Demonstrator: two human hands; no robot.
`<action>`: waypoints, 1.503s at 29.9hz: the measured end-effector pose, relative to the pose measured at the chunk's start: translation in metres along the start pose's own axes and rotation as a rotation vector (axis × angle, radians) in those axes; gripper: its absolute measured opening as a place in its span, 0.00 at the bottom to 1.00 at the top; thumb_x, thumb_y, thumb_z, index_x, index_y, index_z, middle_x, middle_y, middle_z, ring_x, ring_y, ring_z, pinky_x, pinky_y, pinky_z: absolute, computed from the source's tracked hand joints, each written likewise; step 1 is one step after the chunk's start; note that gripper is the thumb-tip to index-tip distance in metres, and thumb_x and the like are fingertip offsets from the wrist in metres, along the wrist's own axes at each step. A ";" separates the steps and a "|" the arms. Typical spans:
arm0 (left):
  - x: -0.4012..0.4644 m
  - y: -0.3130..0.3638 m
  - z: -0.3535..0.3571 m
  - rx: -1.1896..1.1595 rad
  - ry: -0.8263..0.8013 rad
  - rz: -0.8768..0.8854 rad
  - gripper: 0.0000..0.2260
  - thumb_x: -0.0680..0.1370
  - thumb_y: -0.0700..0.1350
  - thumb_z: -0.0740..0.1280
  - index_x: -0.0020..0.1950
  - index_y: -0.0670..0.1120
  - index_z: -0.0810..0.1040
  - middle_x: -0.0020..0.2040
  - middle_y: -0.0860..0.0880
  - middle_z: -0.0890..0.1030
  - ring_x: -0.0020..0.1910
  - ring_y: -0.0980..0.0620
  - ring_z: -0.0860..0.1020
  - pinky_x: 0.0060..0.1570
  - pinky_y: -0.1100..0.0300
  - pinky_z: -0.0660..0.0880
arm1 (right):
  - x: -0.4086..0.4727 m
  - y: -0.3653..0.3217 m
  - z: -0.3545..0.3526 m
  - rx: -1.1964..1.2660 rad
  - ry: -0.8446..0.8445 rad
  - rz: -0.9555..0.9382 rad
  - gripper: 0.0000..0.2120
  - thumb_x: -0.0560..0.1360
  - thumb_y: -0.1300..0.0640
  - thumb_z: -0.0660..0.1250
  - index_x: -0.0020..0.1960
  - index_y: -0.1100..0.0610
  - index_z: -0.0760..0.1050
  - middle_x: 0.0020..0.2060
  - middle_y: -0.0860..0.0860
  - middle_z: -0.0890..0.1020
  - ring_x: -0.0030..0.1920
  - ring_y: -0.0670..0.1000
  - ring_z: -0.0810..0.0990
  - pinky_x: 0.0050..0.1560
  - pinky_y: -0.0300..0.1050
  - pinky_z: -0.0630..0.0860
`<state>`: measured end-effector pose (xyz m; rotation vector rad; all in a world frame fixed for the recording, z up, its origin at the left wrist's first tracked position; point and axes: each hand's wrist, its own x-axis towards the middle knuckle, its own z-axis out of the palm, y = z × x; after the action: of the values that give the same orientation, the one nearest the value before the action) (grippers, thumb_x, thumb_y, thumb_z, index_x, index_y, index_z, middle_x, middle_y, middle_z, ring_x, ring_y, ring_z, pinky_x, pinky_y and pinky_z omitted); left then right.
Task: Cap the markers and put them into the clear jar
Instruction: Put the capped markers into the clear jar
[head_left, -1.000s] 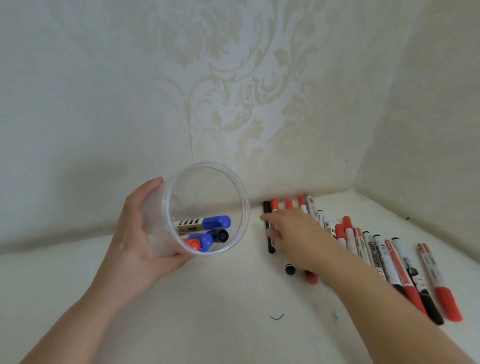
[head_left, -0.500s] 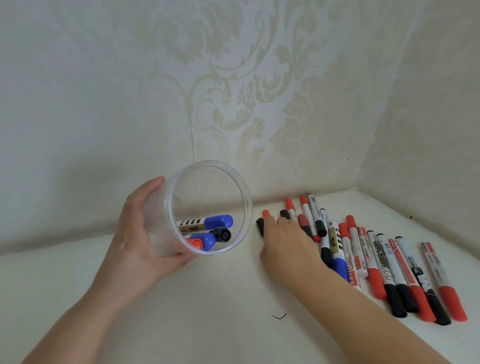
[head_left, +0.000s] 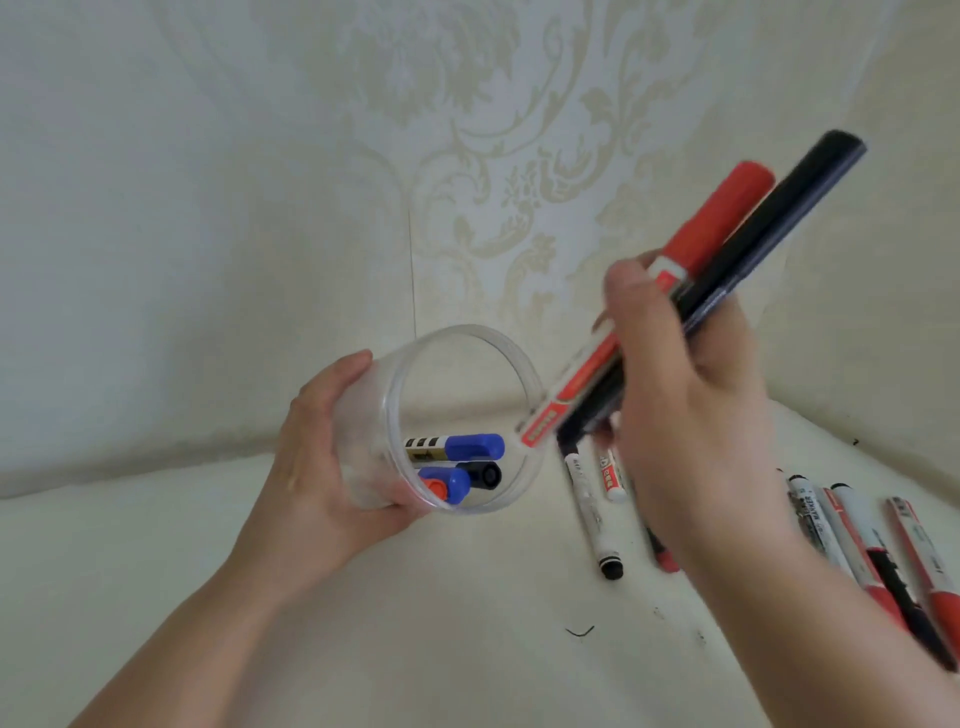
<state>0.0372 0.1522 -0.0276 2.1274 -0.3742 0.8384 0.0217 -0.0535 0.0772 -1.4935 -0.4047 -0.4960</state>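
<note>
"MARKER" on white marker (head_left: 812, 512)

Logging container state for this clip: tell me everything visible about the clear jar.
The clear jar is a lidless cylinder of what looks like transparent plastic, tipped on its side with its round mouth facing the camera. The left hand grips its wall, holding it off the surface. Inside lie capped markers: blue, black and red caps show.

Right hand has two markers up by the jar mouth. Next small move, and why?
Probably slide them in, lower ends first. The right hand grips a red-capped marker and a black marker, both capped, lower ends at the rim of the clear jar, which the left hand holds tilted toward them.
</note>
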 end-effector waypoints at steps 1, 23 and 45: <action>0.000 0.000 0.001 0.003 -0.006 0.020 0.46 0.56 0.58 0.75 0.68 0.66 0.53 0.69 0.53 0.64 0.67 0.53 0.67 0.62 0.63 0.67 | -0.006 0.003 0.007 -0.020 -0.053 -0.047 0.12 0.76 0.51 0.62 0.38 0.55 0.66 0.26 0.47 0.69 0.27 0.52 0.72 0.28 0.44 0.72; 0.001 -0.003 0.000 -0.027 0.010 -0.107 0.49 0.54 0.54 0.79 0.69 0.57 0.58 0.69 0.57 0.64 0.67 0.57 0.66 0.63 0.54 0.68 | 0.029 0.046 -0.020 -0.239 -0.243 0.037 0.05 0.74 0.62 0.66 0.42 0.53 0.77 0.35 0.52 0.79 0.32 0.46 0.80 0.36 0.36 0.74; 0.000 0.003 -0.004 -0.018 -0.013 -0.078 0.46 0.53 0.60 0.75 0.65 0.71 0.53 0.68 0.60 0.62 0.67 0.60 0.65 0.61 0.58 0.66 | 0.006 0.122 -0.016 -1.341 -0.429 0.115 0.14 0.75 0.53 0.60 0.56 0.60 0.66 0.51 0.53 0.77 0.50 0.53 0.75 0.46 0.42 0.70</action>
<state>0.0336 0.1534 -0.0239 2.1172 -0.3020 0.7742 0.0932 -0.0682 -0.0226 -2.9309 -0.3007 -0.3339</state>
